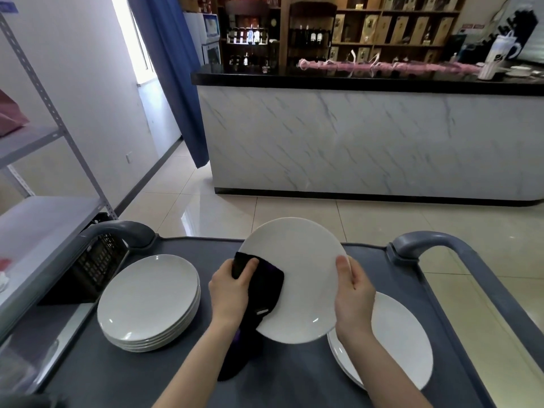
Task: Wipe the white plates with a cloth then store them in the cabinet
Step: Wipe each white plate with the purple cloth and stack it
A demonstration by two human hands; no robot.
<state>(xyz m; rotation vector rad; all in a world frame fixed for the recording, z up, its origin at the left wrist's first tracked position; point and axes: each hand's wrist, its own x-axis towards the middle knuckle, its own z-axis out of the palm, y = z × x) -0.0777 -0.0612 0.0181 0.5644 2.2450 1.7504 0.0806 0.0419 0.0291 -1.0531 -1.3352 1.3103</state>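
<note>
Over the middle of the grey cart [176, 378] a white plate [306, 278] is held tilted, with its face toward the camera. The right hand [353, 293] grips its right rim, thumb on the face. The left hand [229, 290] holds a dark cloth [265, 287] against the left part of the face. On the cart's left side stands a tall stack of plates [147, 301], on its right side a lower stack [403, 343]. Beyond the cart stands a marble-front counter [368, 142].
</note>
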